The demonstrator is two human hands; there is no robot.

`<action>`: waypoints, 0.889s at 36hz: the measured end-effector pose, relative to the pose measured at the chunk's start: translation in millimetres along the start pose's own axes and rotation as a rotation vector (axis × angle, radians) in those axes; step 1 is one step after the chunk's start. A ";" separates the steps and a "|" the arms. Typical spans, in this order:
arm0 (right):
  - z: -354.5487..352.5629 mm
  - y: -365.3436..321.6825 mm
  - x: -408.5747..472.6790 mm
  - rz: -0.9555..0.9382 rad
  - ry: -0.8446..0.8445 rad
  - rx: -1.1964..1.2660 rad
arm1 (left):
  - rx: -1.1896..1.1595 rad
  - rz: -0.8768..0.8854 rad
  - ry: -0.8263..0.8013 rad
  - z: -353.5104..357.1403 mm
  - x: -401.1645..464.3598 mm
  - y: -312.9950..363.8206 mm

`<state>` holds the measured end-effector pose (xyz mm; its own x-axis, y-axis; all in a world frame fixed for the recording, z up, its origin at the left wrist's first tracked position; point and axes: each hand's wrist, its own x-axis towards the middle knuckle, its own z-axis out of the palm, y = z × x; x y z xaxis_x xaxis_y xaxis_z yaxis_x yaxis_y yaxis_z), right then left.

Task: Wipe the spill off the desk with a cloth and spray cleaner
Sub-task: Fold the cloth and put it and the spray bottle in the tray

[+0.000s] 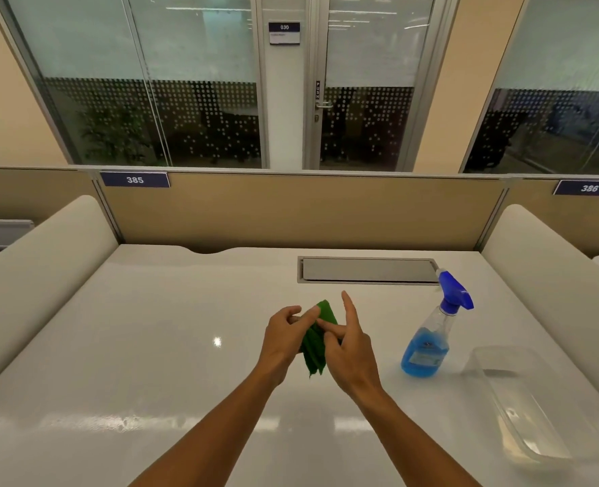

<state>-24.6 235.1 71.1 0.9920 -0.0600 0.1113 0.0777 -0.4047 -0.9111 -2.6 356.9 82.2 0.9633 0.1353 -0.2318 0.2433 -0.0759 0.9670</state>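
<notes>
A folded green cloth is held above the middle of the white desk between both hands. My left hand grips its left side with thumb and fingers. My right hand pinches its right edge, index finger sticking up. A clear spray bottle with blue liquid and a blue trigger head stands upright to the right of my hands, untouched. A faint wet streak shows on the desk near the front left.
A clear plastic container lies at the desk's right front. A grey cable flap is set into the desk at the back. Padded white dividers flank both sides, and a tan partition closes the back.
</notes>
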 end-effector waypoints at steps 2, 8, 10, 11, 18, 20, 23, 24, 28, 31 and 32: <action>-1.5 1.3 -5.2 -0.047 -0.042 -0.004 | -0.001 -0.004 -0.002 -1.0 2.1 -2.3; -12.5 13.5 -14.6 -0.009 -0.033 0.085 | -0.048 -0.030 -0.027 -4.0 5.2 -9.2; -19.4 19.1 -15.5 0.042 0.048 0.101 | -0.053 -0.029 -0.073 -3.4 6.0 -12.3; -23.5 21.7 -16.1 0.074 0.081 0.102 | -0.045 -0.027 -0.103 -2.7 6.0 -13.3; -58.2 40.8 -25.8 0.294 0.041 0.045 | -0.007 -0.042 -0.397 12.9 4.8 -13.6; -69.9 45.8 -30.8 0.342 0.027 0.060 | -0.006 -0.051 -0.446 22.0 4.3 -13.5; -89.1 52.9 -41.4 0.414 0.024 0.076 | -0.024 -0.079 -0.501 39.1 2.7 -15.3; -95.4 55.3 -45.7 0.439 0.008 0.093 | -0.036 -0.095 -0.517 45.3 1.2 -16.3; -121.2 61.9 -64.6 0.511 -0.025 0.092 | -0.082 -0.154 -0.581 73.5 -7.0 -19.8; -143.9 66.4 -77.7 0.547 0.052 0.095 | -0.110 -0.205 -0.635 98.0 -14.9 -21.4; -152.4 68.4 -81.3 0.564 0.084 0.116 | -0.122 -0.222 -0.649 106.5 -17.5 -21.9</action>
<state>-115.2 73.3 60.2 0.8723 -0.3114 -0.3771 -0.4454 -0.1872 -0.8756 -12.7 250.9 53.7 0.7745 -0.4859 -0.4050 0.4644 0.0020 0.8856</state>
